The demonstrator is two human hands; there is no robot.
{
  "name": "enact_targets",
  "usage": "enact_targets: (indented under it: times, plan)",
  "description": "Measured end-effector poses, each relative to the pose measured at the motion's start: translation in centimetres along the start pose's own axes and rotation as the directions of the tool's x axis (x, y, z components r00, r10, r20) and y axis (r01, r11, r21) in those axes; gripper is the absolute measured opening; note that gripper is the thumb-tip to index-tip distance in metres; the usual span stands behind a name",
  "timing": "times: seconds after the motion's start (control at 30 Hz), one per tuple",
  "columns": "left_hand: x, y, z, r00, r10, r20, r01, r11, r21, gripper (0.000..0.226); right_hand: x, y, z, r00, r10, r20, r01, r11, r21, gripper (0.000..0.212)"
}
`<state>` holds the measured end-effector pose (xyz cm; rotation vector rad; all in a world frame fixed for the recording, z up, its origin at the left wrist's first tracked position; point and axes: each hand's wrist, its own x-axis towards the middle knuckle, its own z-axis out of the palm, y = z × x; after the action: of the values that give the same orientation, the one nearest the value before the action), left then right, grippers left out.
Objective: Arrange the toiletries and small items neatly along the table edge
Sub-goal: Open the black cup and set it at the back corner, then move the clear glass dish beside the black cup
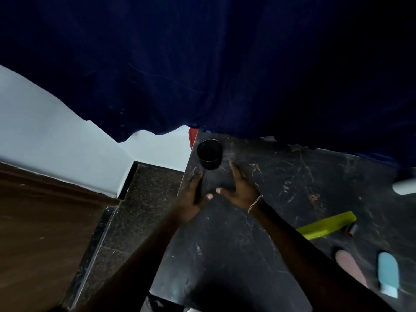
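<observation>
A black round cup [209, 154] stands upright at the far left corner of the black marble table [281, 176]. Just in front of it my left hand [193, 194] lies along the table's left edge with fingers stretched forward. My right hand [240, 190], with a chain bracelet at the wrist, lies a little to the right, fingers straight and thumb pointing inward. The strip between the hands is dark, and I cannot tell whether anything lies there. To the right lie a yellow-green box [326, 225], a pink tube [351, 266] and a blue tube [388, 274] with a white cap.
A dark blue curtain [202, 64] hangs over the table's far edge. A small red-and-black cylinder [352, 229] lies by the yellow-green box, and a white cylinder [405, 186] shows at the right border. Left of the table are speckled floor tiles [135, 210] and a white wall.
</observation>
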<state>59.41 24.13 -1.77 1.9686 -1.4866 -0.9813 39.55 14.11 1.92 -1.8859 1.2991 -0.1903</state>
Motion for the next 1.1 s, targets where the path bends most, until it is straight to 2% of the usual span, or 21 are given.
enact_targets:
  times: [0.13, 0.23, 0.37, 0.63, 0.73, 0.83, 0.93, 1.1]
  plan:
    - [-4.2, 1.4, 1.3, 0.997, 0.057, 0.055, -0.062, 0.993, 0.102, 0.087, -4.5, 1.6, -0.6, 0.997, -0.061, -0.043, 0.056, 0.993, -0.108, 0.107]
    - [-7.0, 3.2, 2.5, 0.985, 0.145, 0.095, -0.161, 0.968, 0.191, 0.084, -8.3, 3.0, -1.1, 0.992, -0.095, -0.085, 0.073, 0.971, -0.228, 0.106]
    - [-9.8, 5.5, 4.9, 0.973, 0.187, 0.139, -0.213, 0.954, 0.212, 0.083, -13.4, 4.9, -1.8, 0.985, -0.117, -0.125, 0.071, 0.944, -0.323, 0.103]
    - [-12.8, 9.6, 10.8, 0.943, 0.22, 0.248, -0.285, 0.921, 0.265, 0.084, -22.0, 10.4, -3.8, 0.966, -0.066, -0.248, -0.016, 0.948, -0.316, 0.087]
    - [-13.2, 11.6, 12.8, 0.931, 0.236, 0.278, -0.315, 0.904, 0.29, 0.084, -24.0, 12.5, -5.0, 0.96, 0.005, -0.28, -0.094, 0.948, -0.306, 0.078]
    - [-13.2, 13.7, 15.1, 0.924, 0.249, 0.291, -0.339, 0.884, 0.321, 0.084, -25.3, 15.0, -6.2, 0.952, 0.135, -0.275, -0.207, 0.946, -0.25, 0.073]
    - [-13.3, 15.6, 17.4, 0.943, 0.233, 0.237, -0.297, 0.909, 0.292, 0.082, -25.7, 17.3, -7.1, 0.939, 0.24, -0.247, -0.296, 0.93, -0.218, 0.069]
    - [-13.3, 17.8, 21.3, 0.985, 0.013, 0.171, -0.036, 0.991, 0.131, 0.07, -25.5, 18.6, -8.3, 0.941, 0.309, -0.139, -0.336, 0.903, -0.267, 0.056]
